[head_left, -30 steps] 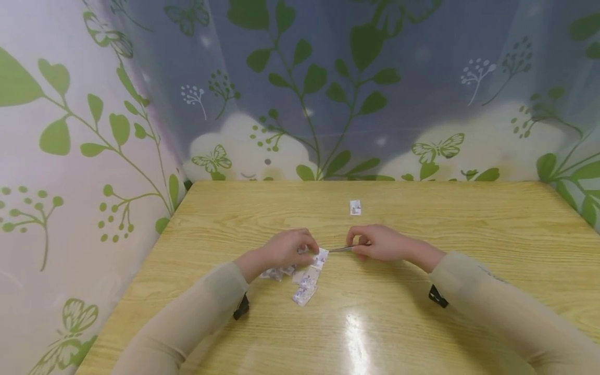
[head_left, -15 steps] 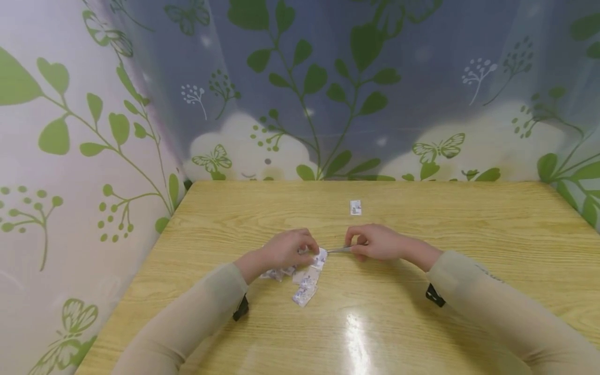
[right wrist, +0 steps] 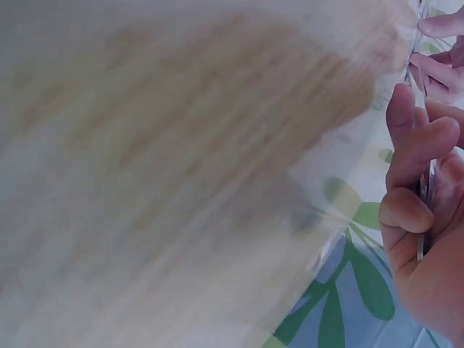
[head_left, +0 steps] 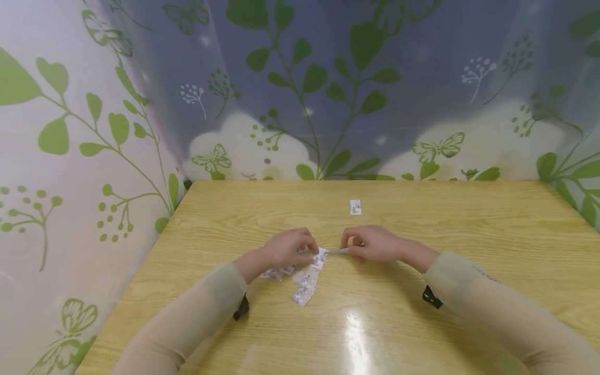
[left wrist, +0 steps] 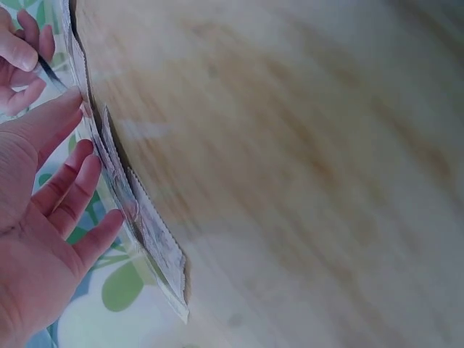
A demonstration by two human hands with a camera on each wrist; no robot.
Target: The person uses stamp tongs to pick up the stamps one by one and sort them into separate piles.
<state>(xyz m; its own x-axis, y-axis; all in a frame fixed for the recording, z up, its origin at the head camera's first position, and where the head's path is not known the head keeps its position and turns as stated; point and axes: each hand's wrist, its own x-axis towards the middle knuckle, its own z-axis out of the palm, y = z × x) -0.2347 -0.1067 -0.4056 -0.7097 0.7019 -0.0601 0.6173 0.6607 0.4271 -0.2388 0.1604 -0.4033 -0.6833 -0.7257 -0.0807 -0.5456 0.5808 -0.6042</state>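
Bare wooden table (head_left: pixel 469 234) all round, bar one stray packet (head_left: pixel 355 207) (beyond the hands).

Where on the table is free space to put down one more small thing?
The table is bare right of the right hand, and along the near edge below the packet strip. It is crowded between the left hand and right hand; a single packet lies behind.
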